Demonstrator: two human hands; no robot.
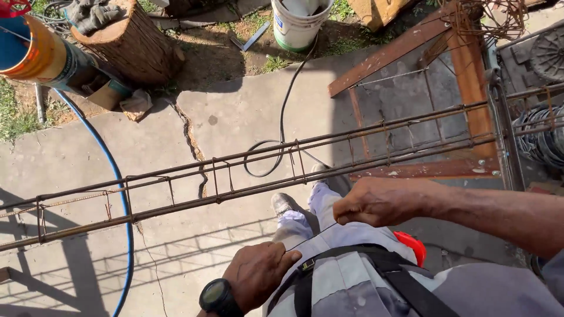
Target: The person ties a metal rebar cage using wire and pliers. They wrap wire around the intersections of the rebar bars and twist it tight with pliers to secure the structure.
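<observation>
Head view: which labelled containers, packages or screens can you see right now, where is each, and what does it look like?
White bucket: top centre, on the grass edge; round, with a blue label patch and a green band at the base.
Orange drum: top left, tilted; cylindrical, orange and teal printed wrap, blue inside.
Wristwatch: on the left hand wrist, bottom centre; round black case, dark greenish face.
No signs in view.

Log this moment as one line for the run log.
left hand: pinching thin wire | right hand: fist on same wire | wire: taut between hands | rebar cage: ahead, untouched
</observation>
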